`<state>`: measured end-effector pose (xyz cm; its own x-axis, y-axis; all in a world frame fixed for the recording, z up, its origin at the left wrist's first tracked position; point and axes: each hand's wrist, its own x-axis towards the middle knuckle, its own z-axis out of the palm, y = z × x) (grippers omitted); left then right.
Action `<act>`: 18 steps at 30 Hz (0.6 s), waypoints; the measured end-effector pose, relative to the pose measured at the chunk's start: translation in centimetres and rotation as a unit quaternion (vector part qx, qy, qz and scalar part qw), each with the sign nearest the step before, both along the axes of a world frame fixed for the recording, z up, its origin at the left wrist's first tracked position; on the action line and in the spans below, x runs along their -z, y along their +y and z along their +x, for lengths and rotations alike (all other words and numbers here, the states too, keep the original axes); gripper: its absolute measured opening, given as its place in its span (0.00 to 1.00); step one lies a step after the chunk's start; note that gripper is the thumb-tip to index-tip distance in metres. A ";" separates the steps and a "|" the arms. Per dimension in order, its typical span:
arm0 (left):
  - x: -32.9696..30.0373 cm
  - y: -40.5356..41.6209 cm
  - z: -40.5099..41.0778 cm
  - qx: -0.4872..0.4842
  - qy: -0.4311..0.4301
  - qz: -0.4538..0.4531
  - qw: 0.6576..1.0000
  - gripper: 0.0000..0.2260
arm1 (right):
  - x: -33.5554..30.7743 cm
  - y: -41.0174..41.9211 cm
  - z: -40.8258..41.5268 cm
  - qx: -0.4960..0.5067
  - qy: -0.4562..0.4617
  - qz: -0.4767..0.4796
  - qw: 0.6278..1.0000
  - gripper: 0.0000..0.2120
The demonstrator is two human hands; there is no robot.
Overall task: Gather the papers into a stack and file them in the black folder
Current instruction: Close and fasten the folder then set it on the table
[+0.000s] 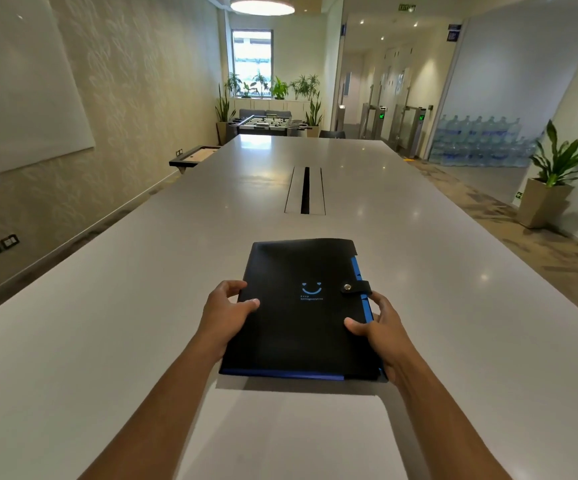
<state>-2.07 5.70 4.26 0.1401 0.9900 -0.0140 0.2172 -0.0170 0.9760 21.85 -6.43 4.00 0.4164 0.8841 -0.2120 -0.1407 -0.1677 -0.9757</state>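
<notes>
A black folder (301,327) with a blue smile mark, blue edging and a snapped strap lies closed in front of me, its near end lifted a little over the table. My left hand (225,313) grips its left edge, thumb on the cover. My right hand (381,327) grips its right edge near the strap, thumb on top. A white sheet of paper (287,434) lies flat on the table just below the folder, between my forearms.
The long grey table (107,306) stretches ahead with a cable slot (305,190) in its middle. A whiteboard hangs on the left wall. A potted plant (554,181) stands on the floor at right. A foosball table (268,123) sits at the far end.
</notes>
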 end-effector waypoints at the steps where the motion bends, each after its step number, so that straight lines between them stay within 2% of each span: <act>1: -0.2 0.5 0.0 0.008 0.011 0.004 1.000 0.17 | -0.1 0.6 -0.1 0.009 0.005 0.008 1.000 0.32; 9: -0.1 5.8 -0.2 0.049 0.108 0.064 0.991 0.16 | -0.5 7.7 0.4 0.025 -0.003 0.015 1.000 0.32; 13: 0.5 9.3 -0.5 0.043 0.118 0.063 0.990 0.13 | 0.3 12.6 0.1 0.015 -0.039 0.006 0.999 0.25; 18: 2.0 13.6 -0.9 0.018 0.180 0.105 0.978 0.12 | 2.1 18.5 -0.7 0.008 -0.136 -0.020 0.990 0.30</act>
